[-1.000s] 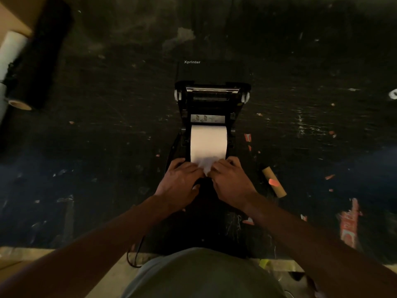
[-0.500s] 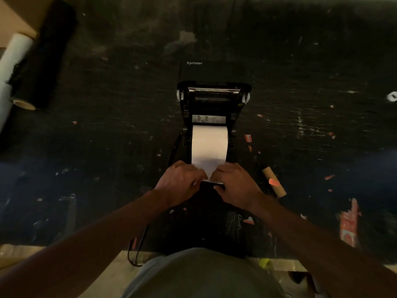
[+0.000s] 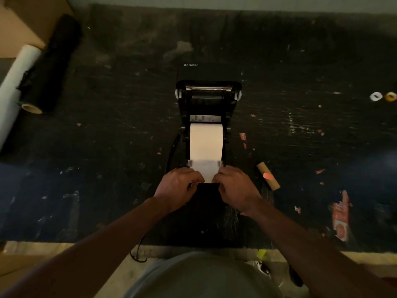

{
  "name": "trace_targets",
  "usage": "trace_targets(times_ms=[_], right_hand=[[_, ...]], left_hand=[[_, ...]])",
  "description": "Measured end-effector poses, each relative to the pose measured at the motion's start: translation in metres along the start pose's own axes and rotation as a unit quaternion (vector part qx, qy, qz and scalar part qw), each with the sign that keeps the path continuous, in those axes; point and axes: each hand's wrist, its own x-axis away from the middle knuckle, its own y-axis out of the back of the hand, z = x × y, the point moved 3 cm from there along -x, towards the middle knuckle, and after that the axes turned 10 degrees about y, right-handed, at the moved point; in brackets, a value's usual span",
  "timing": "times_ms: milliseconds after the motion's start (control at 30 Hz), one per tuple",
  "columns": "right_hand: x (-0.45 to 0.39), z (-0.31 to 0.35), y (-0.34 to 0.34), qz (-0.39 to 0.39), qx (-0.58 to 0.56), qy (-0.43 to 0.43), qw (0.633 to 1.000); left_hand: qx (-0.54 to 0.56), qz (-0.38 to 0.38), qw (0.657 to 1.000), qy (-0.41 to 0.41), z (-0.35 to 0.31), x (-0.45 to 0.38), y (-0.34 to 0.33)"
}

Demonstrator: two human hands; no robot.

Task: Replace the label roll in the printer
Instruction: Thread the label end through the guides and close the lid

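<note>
You held the paper's loose end at the near edge of the open printer (image 3: 208, 97).

Your left hand (image 3: 179, 186) and right hand (image 3: 235, 188) each pinched a corner of the white strip, fingers curled closed on it. The label roll (image 3: 205, 143) sat in the printer's bay, lid raised at the far side. A bare cardboard core (image 3: 268, 176) lay right of it on the dark table (image 3: 107, 125).

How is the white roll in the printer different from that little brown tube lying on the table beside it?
The label roll is white and full of paper; the cardboard tube is brown and bare apart from a reddish scrap.
The roll sits inside the open printer, its loose end held by the left hand and right hand; the tube lies untouched on the table.
The roll looks wider.
</note>
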Motion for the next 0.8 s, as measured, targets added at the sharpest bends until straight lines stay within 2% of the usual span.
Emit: trace_targets(times_ms=[433, 533, 600, 667, 767, 800], right_hand=[[0.027, 0.018, -0.011, -0.008, -0.029, -0.004, 1.0], [0.03, 0.016, 0.0, -0.028, -0.058, -0.028, 0.998], [0.021, 0.004, 0.021, -0.069, -0.103, -0.074, 0.989], [-0.001, -0.015, 0.052, -0.135, -0.144, -0.136, 0.971], [-0.047, -0.042, 0.109, -0.297, -0.195, -0.227, 0.907], [-0.064, -0.05, 0.124, -0.326, -0.215, -0.244, 0.888]], left_hand=[[0.005, 0.026, 0.999, 0.028, -0.002, 0.035, -0.008], [0.05, 0.045, 0.997, 0.026, -0.006, 0.034, 0.001], [0.102, 0.013, 0.994, 0.041, -0.005, 0.019, 0.021], [0.146, -0.055, 0.983, 0.101, 0.003, -0.012, 0.05], [0.192, -0.178, 0.946, 0.191, 0.013, -0.076, 0.099], [0.215, -0.197, 0.932, 0.216, 0.014, -0.099, 0.113]])
